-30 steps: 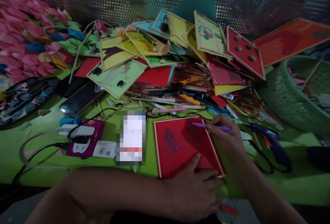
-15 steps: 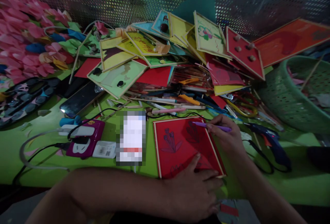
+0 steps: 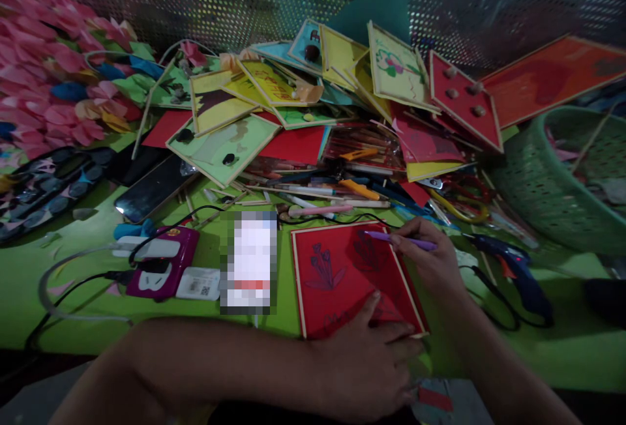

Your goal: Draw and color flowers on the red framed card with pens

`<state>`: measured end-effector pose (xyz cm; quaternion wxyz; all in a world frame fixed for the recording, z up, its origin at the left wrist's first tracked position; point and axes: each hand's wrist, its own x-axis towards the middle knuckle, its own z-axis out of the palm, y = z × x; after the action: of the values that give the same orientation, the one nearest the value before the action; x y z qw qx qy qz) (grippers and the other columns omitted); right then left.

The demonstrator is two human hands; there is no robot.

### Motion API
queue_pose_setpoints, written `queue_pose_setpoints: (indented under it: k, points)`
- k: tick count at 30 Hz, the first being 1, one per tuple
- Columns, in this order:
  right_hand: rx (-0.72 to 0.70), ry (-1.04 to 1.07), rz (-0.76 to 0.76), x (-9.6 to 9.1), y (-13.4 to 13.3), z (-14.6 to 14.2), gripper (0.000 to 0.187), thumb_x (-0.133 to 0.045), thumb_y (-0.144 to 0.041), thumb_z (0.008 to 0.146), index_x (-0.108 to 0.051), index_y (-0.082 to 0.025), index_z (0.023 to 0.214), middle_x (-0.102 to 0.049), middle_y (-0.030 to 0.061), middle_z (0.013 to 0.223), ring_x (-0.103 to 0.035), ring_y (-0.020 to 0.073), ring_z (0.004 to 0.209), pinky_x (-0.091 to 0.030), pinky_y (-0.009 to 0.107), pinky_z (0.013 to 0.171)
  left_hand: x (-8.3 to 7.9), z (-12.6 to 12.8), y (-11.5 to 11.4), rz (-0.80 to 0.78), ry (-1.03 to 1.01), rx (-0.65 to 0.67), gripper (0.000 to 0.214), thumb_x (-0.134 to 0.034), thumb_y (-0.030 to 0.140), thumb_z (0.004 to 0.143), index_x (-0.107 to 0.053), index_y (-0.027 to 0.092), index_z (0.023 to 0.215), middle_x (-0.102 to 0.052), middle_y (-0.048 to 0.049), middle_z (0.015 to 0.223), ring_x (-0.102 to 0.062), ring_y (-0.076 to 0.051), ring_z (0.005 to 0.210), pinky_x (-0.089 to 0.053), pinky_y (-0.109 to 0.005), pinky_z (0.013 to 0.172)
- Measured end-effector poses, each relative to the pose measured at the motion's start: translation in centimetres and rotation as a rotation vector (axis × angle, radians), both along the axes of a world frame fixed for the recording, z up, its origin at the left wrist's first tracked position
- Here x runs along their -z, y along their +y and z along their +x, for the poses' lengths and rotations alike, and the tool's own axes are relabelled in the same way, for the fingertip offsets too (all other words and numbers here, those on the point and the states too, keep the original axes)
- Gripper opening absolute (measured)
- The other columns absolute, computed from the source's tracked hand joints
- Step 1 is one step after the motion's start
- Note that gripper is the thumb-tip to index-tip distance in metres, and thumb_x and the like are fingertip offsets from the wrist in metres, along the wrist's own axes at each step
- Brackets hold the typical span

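In front of me lies a red card (image 3: 342, 307) edged with pale wooden sticks, flat on the green table. Purple flowers are drawn on its left side, and a darker flower shape shows near its upper right. My right hand (image 3: 430, 255) grips a purple pen (image 3: 408, 240), its tip at the dark flower shape. Across the card's lower right edge my left hand (image 3: 366, 360) rests flat, fingers spread, covering part of the lower drawing.
Left of the card are a lit phone (image 3: 252, 259) and a purple power strip (image 3: 183, 255) with cables. At right lie a glue gun (image 3: 523, 275) and a green basket (image 3: 533, 177). Framed cards (image 3: 225, 145), pens and scissors (image 3: 464, 206) pile up behind.
The purple pen and my right hand have shifted very slightly to the left. My left hand and the card look the same.
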<state>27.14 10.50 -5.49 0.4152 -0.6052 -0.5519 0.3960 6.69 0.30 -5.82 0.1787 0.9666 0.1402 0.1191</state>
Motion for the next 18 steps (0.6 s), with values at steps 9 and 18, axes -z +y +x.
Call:
queue_pose_setpoints:
  k: [9, 18]
  points:
    - [0.0, -0.004, -0.004, -0.2, 0.0, -0.1, 0.025, -0.085, -0.041, 0.079, -0.069, -0.022, 0.075, -0.063, -0.0004, 0.067, -0.053, 0.0158, 0.06, -0.038, 0.029, 0.056, -0.3, -0.1, 0.1, 0.014, -0.006, -0.008, 0.052, -0.026, 0.041, 0.109, -0.074, 0.027, 0.122, -0.057, -0.0009, 0.159, -0.051, -0.019, 0.147, -0.034, -0.061, 0.125]
    - [0.045, 0.092, -0.001, -1.0, -0.1, -0.6, 0.025, -0.088, -0.039, 0.075, -0.069, -0.022, 0.073, -0.063, -0.0014, 0.064, -0.053, 0.0143, 0.057, -0.039, 0.028, 0.054, -0.2, -0.1, 0.2, 0.003, -0.012, -0.005, 0.051, -0.027, 0.043, 0.109, -0.074, 0.027, 0.119, -0.058, -0.0006, 0.158, -0.051, -0.019, 0.147, -0.034, -0.064, 0.124]
